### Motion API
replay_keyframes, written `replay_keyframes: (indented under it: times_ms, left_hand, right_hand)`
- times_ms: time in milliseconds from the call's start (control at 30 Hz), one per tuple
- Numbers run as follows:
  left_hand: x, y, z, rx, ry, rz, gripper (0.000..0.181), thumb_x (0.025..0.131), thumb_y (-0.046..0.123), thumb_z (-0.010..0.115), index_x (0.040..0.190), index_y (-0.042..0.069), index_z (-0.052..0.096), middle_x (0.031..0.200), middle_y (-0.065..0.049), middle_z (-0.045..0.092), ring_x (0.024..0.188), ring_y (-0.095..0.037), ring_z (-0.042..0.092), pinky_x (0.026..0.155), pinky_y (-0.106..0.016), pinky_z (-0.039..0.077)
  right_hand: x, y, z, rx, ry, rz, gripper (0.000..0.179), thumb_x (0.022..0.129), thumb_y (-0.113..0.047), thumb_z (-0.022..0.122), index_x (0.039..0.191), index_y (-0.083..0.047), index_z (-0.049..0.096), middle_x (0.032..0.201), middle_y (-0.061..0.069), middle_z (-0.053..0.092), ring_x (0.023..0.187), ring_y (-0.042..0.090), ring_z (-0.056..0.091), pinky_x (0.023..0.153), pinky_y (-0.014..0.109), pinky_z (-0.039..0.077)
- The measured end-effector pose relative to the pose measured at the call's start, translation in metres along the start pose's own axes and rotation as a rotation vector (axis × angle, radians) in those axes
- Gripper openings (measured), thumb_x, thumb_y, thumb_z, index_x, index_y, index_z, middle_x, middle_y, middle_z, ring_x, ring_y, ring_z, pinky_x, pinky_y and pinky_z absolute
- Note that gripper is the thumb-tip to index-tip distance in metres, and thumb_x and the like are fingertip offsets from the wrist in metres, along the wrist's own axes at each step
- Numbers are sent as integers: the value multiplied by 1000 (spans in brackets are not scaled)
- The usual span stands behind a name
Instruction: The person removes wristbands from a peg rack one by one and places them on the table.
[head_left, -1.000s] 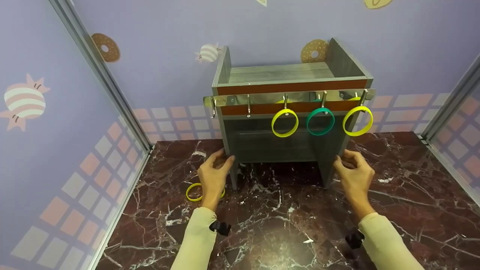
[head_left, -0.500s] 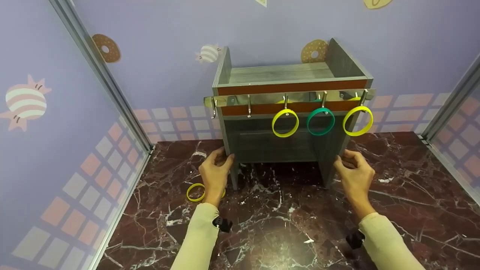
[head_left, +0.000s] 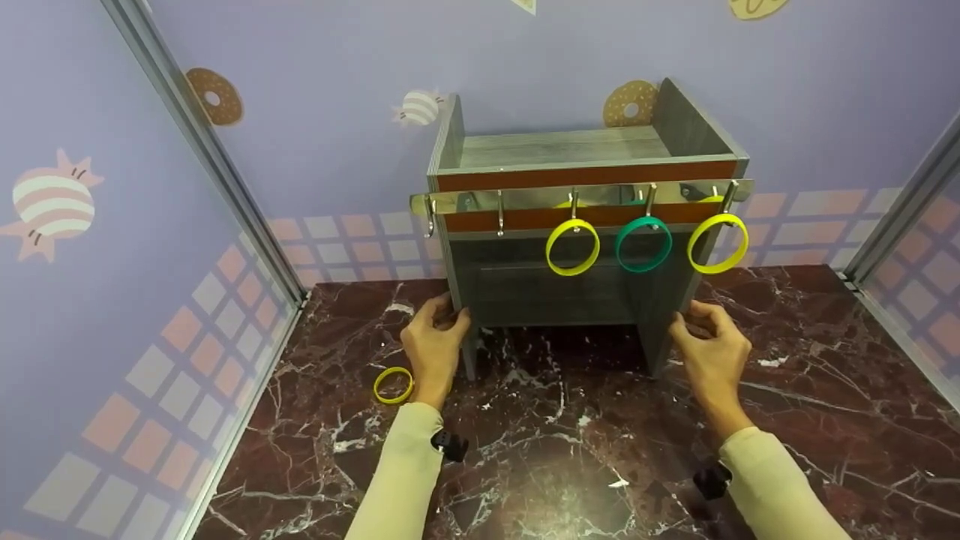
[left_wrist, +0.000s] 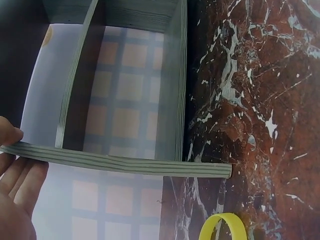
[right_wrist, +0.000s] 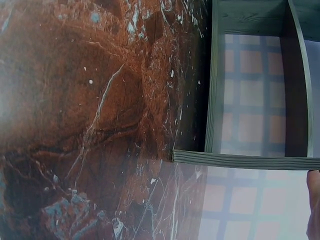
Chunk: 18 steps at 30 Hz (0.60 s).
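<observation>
A small grey wood-grain shelf unit (head_left: 566,146) stands on the marble-patterned tabletop. My left hand (head_left: 433,345) pinches its left side panel (left_wrist: 120,162) low down, thumb on one face and fingers on the other. On the opposite side, my right hand (head_left: 714,352) grips the right side panel (right_wrist: 240,159) at a similar height; only part of that hand shows in the right wrist view. Across the unit's front runs a metal hook rail (head_left: 536,196). From its hooks hang a yellow ring (head_left: 549,247), a green ring (head_left: 619,247) and another yellow ring (head_left: 691,247).
One more yellow ring (head_left: 377,388) lies on the tabletop (head_left: 540,480) beside my left wrist. The two hooks (head_left: 500,214) at the rail's left end bear no rings. A purple patterned wall (head_left: 322,150) rises behind, with side walls left and right.
My left wrist and forearm have shifted slightly to the right, with the hand still on the panel. The right hand keeps its hold. The hanging rings look unchanged.
</observation>
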<state>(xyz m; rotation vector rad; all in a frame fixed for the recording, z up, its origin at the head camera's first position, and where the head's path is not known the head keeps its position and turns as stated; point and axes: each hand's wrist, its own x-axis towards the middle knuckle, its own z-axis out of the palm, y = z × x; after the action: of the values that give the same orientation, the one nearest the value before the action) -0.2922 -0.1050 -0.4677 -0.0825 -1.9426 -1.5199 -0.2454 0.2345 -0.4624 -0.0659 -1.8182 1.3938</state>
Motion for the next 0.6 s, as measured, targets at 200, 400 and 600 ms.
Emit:
replay_keyframes:
  times_ms: [200, 400, 600]
  left_hand:
    - [-1, -3, 0, 17, 23, 42, 17, 86, -1, 82, 103, -1, 78, 95, -15, 78, 83, -25, 79, 71, -30, 65]
    - [-2, -5, 0, 44, 42, 79, 15, 84, -3, 82, 98, -1, 78, 90, -14, 78, 79, -24, 79, 68, -33, 66]
    - [-2, -4, 3, 36, 41, 66, 14, 83, -3, 81, 97, -1, 78, 91, -14, 78, 78, -23, 79, 68, -34, 66]
  right_hand:
    - [-1, -2, 2, 5, -10, 10, 17, 87, 15, 73, 104, 17, 72, 95, 31, 73, 74, -7, 67, 67, 8, 55]
    - [0, -2, 1, -1, -30, 35, 19, 89, 13, 74, 107, 17, 72, 98, 31, 73, 77, -6, 67, 68, 9, 55]
    - [3, 8, -5, -22, -70, 47, 21, 91, 12, 74, 113, 14, 72, 103, 29, 73, 80, -7, 66, 72, 8, 55]
